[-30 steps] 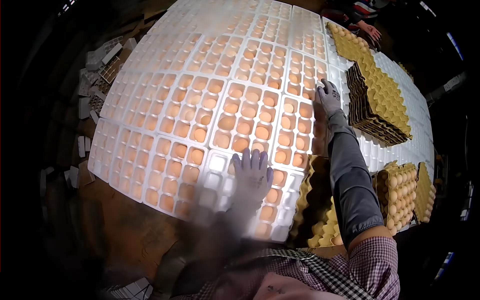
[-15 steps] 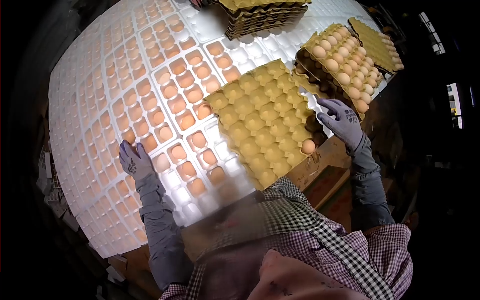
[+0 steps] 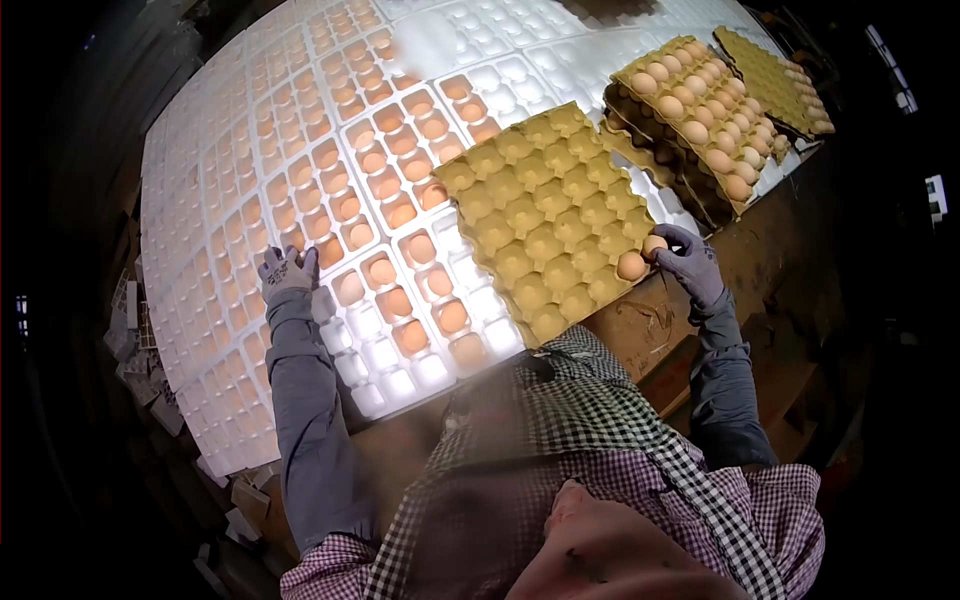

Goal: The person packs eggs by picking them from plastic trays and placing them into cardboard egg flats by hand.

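hands [image 3: 692, 272]: 2 | grey sleeves [image 3: 300, 400]: 2 | nearest yellow tray [image 3: 548, 216]: 1 | eggs at its corner [image 3: 631, 266]: 2

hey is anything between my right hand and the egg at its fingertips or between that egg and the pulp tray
Nothing visible: your right hand holds the egg at the pulp tray's edge, beside another egg.
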Tool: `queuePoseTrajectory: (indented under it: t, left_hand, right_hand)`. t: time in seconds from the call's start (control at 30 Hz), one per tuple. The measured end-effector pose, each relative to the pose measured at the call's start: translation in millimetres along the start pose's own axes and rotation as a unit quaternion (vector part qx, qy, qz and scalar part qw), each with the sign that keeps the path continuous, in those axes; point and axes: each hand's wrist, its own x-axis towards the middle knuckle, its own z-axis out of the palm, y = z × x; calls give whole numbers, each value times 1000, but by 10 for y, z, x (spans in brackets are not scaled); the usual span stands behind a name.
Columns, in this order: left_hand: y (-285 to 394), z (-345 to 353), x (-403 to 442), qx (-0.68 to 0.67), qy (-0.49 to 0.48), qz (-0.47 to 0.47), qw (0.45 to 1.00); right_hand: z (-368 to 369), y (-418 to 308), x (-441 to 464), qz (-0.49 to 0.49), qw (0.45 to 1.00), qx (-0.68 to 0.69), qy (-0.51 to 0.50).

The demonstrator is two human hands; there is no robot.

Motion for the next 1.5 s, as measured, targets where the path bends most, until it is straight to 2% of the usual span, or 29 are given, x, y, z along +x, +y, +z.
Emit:
queuePoseTrajectory:
  t: [0.07,0.1,0.13,0.2,0.27,0.3,0.33,0.37,0.43,0.5,0.53,0.57,0.6,0.73,0.77,0.83,0.87,0.93,0.97,1.03,1.07,1.1,1.13,1.17,1.23,1.33,1.37,1.43,1.5]
  left_hand:
    - [-24,117,66,20,-5,16,1000]
    - [-40,149,25,11,10,16,1000]
    - [-43,213,-29,-57,52,8,997]
    - [-84,352,-130,-233,148,31,961]
    - [-108,381,-338,-278,210,41,937]
    - [-88,343,-501,-321,273,50,906]
    - [-49,239,-700,-362,275,55,889]
    - [-18,176,-882,-400,285,53,870]
    - [-61,80,-1269,-466,256,16,847]
    - [-194,134,-1630,-474,238,-36,847]
    - [-211,163,-1805,-545,254,-42,798]
    - [-261,188,-1976,-565,228,-88,788]
    - [-304,230,-2130,-546,223,-113,799]
    - [-215,463,-2442,-567,222,-167,775]
    - [-163,493,-2470,-565,228,-166,775]
    - [-26,592,-2465,-543,289,-172,770]
    - [-42,762,-2447,-456,311,-152,820]
    - [-23,761,-2432,-275,352,-115,888]
    - [7,762,-2432,-196,357,-110,907]
    - [12,769,-2422,-199,352,-109,908]
    - [41,724,-2440,-186,361,-111,907]
    - [56,683,-2434,-172,377,-107,904]
    - [58,722,-2447,-189,365,-112,905]
    - [41,784,-2454,-205,349,-115,907]
    - [20,762,-2477,-177,377,-82,906]
    - [32,711,-2483,-197,337,-101,915]
    - [17,671,-2472,-198,344,-93,913]
    - [12,604,-2477,-237,282,-105,924]
    - [49,620,-2481,-218,318,-97,918]
  right_hand:
    - [-123,-146,-99,25,988,147,43]
    - [-87,-130,-152,-7,952,296,83]
    - [-119,-73,-145,-14,921,383,71]
    - [-103,-90,-181,-20,913,405,39]
    - [32,-388,-271,-15,998,7,-65]
    - [231,-595,-276,13,969,-233,-82]
    - [393,-475,-270,-34,918,-393,-37]
    - [462,-524,-231,-51,918,-390,-55]
    - [499,-654,-68,20,885,-461,-62]
    - [367,-422,-4,-78,882,-464,-19]
    - [454,-549,24,-98,878,-468,-31]
    - [540,-759,11,-142,929,-340,-29]
    - [655,-965,-50,-173,963,-204,-28]
    - [2082,-1724,-79,-328,905,-154,-225]
    - [2450,-1830,-84,-258,892,-200,-312]
    - [3239,-1678,-4,-388,804,-312,-324]
    - [3512,-1699,33,-396,745,-400,-357]
    - [3953,-1536,112,-441,725,-410,-334]
    - [4108,-1468,150,-481,761,-331,-282]
    - [4355,-1640,190,-515,763,-226,-320]
    - [4379,-1737,189,-623,694,-217,-289]
    - [4474,-1848,284,-601,625,-350,-355]
    - [4654,-1520,479,-673,567,-420,-220]
    - [4706,-1420,533,-641,592,-424,-243]
    - [4099,-1904,220,-592,548,-466,-364]
    - [3117,-1759,170,-701,630,-214,-256]
    - [2763,-1482,266,-588,732,-208,-272]
    - [1872,-1217,256,-527,776,-255,-234]
    - [1149,-775,171,-437,834,-303,-148]
